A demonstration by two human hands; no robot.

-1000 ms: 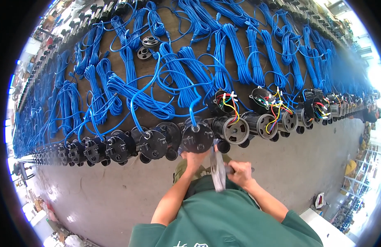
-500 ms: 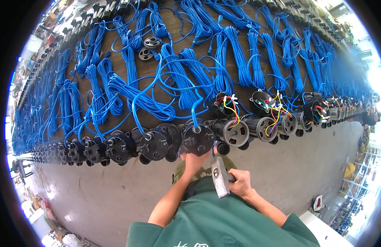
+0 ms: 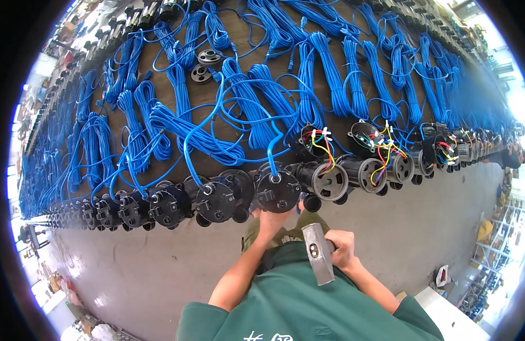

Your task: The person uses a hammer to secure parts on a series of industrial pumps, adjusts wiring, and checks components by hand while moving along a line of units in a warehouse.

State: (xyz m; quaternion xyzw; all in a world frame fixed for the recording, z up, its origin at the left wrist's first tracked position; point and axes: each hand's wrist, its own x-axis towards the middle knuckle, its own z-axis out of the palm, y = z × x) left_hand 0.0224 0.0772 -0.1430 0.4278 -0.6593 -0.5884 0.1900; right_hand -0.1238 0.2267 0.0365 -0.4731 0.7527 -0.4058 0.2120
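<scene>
My right hand (image 3: 343, 248) is wrapped round the handle of a hammer (image 3: 319, 254), whose worn grey metal head hangs in front of my green shirt. My left hand (image 3: 272, 220) reaches up to the lower edge of a black cylindrical motor unit (image 3: 277, 190) with a round cap; its fingers are hidden behind the unit. A thick blue cable (image 3: 272, 149) runs out of the top of that cap. Just to the right lies a motor with an uncovered end (image 3: 329, 183), its loose cap (image 3: 309, 142) holding coloured wires above it.
A long row of similar capped units (image 3: 216, 202) lines the bench edge to the left, and uncapped ones (image 3: 369, 173) to the right. Bundled blue cables (image 3: 248, 105) cover the dark bench (image 3: 214, 96). Two metal discs (image 3: 209, 57) lie farther back. Shelving (image 3: 495, 256) stands at far right.
My right hand and the hammer have moved a little to the right, with the hammer head lower. My left hand stays at the same motor unit. The whole view has shifted slightly.
</scene>
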